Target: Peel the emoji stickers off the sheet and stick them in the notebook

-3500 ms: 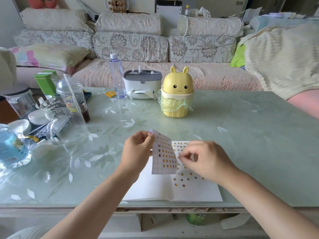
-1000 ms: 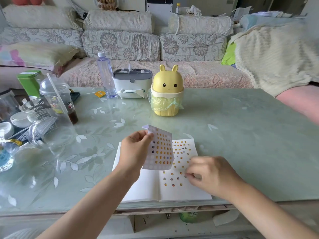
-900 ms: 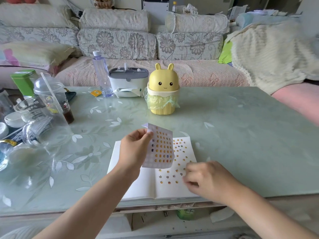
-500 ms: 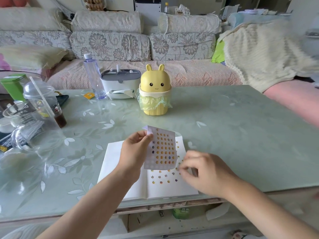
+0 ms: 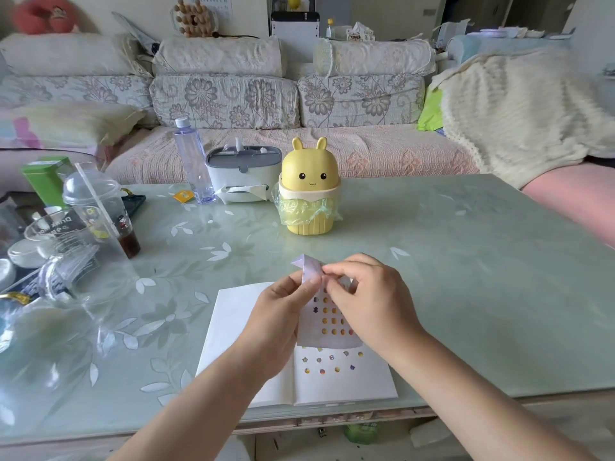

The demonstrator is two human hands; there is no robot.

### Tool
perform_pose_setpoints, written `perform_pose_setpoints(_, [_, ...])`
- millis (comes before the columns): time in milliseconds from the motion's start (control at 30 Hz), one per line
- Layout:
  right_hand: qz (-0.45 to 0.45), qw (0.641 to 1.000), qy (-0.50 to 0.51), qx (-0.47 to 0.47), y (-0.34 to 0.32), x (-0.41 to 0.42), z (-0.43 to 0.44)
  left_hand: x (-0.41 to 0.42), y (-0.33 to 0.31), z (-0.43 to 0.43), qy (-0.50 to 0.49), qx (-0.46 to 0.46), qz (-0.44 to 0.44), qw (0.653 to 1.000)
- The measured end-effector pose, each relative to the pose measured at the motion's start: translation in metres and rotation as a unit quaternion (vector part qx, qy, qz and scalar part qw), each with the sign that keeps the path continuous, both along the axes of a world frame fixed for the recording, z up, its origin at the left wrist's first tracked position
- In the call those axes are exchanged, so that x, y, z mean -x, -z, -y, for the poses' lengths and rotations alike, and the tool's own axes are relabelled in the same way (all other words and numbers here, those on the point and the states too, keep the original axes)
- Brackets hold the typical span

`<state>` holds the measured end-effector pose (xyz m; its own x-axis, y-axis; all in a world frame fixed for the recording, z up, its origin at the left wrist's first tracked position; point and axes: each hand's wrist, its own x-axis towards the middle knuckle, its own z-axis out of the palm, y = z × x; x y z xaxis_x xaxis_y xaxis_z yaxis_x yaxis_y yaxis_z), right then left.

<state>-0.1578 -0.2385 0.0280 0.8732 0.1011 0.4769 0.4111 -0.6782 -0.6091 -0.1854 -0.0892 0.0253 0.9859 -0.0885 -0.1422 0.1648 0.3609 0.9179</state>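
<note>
The sticker sheet (image 5: 327,322) is held up off the surface (image 5: 466,277), its long axis running from the far, upper end down toward the person, with the far left corner curled over. The left hand (image 5: 283,314) grips its left edge near the top, thumb on the printed face and the other fingers behind.

The right hand (image 5: 372,301) comes in from the right. Its fingers (image 5: 327,269) are curled and pinched at the sheet's top, just beside the left thumb. Whether a sticker is already caught between them is too small to tell.

The relation that matters is that the peeling point lies at the far end of the sheet, while the open notebook (image 5: 246,327) lies flat beneath and nearer. Rows of stickers (image 5: 329,359) already placed show on its right page, just below the sheet's near edge.

The right hand is nearer that page, so it looks the likelier one to carry a freed sticker down and toward the person. The bare part of the page is at the near side.
</note>
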Motion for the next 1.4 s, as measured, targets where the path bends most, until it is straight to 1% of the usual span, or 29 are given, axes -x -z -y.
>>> perform_pose_setpoints(100, [-0.005,1.0,0.004,-0.013,0.001,-0.001,-0.007,-0.002,0.003,-0.006,-0.01,0.002,-0.024,1.0])
perform_pose_setpoints(167, [-0.002,1.0,0.006,-0.022,0.002,-0.001,-0.01,-0.003,0.004,-0.009,-0.017,-0.005,-0.024,1.0])
perform_pose_setpoints(233, [0.006,1.0,0.011,-0.024,0.003,0.0,-0.011,-0.003,0.004,-0.009,-0.027,-0.029,-0.013,0.999])
perform_pose_setpoints(300, [-0.003,1.0,0.013,-0.022,0.001,-0.001,-0.011,-0.003,0.005,-0.009,-0.048,-0.076,0.016,0.996])
perform_pose_setpoints(367, [-0.028,0.999,0.003,-0.026,-0.002,-0.003,-0.009,-0.004,0.004,-0.01,-0.072,-0.126,0.055,0.988])
perform_pose_setpoints(467, [-0.084,0.995,-0.031,-0.047,-0.008,-0.008,-0.003,-0.003,0.0,-0.011,-0.083,-0.174,0.092,0.977])
perform_pose_setpoints(567, [-0.141,0.986,-0.069,-0.061,-0.015,-0.011,0.003,-0.003,-0.001,-0.014,-0.088,-0.221,0.111,0.965])
perform_pose_setpoints(667, [-0.182,0.974,-0.108,-0.078,-0.021,-0.015,0.008,0.0,-0.002,-0.017,-0.079,-0.243,0.116,0.96])
perform_pose_setpoints(800, [-0.195,0.97,-0.126,-0.077,-0.02,-0.017,0.008,0.002,-0.003,-0.021,-0.067,-0.245,0.116,0.96])
perform_pose_setpoints(933, [-0.196,0.97,-0.123,-0.08,-0.02,-0.016,0.005,0.001,-0.005,-0.023,-0.066,-0.234,0.112,0.964])
perform_pose_setpoints(1033, [-0.123,0.981,-0.094,-0.117,-0.02,-0.017,0.0,0.002,-0.007,-0.025,-0.059,-0.194,0.108,0.973])
perform_pose_setpoints(1067, [-0.111,0.981,-0.093,-0.128,-0.022,-0.018,0.0,0.001,-0.007,-0.026,-0.054,-0.177,0.107,0.977])
perform_pose_setpoints(1133, [-0.135,0.974,-0.118,-0.139,-0.024,-0.018,0.0,0.0,-0.007,-0.028,-0.043,-0.155,0.105,0.981])
perform_pose_setpoints(1200, [-0.157,0.972,-0.141,-0.1,-0.025,-0.019,0.001,-0.001,-0.006,-0.029,-0.043,-0.172,0.111,0.978])
perform_pose_setpoints(1267, [-0.133,0.981,-0.13,-0.054,-0.024,-0.019,0.003,-0.001,-0.003,-0.031,-0.067,-0.239,0.141,0.958])
perform_pose_setpoints(1300, [-0.107,0.987,-0.117,-0.022,-0.024,-0.019,0.003,-0.001,-0.002,-0.032,-0.097,-0.296,0.175,0.934])
perform_pose_setpoints(1333, [-0.08,0.991,-0.107,0.018,-0.025,-0.02,0.004,0.0,-0.002,-0.035,-0.131,-0.366,0.219,0.895])
perform_pose_setpoints(1400, [-0.045,0.99,-0.112,0.071,-0.028,-0.019,0.005,-0.001,-0.006,-0.043,-0.165,-0.491,0.313,0.796])
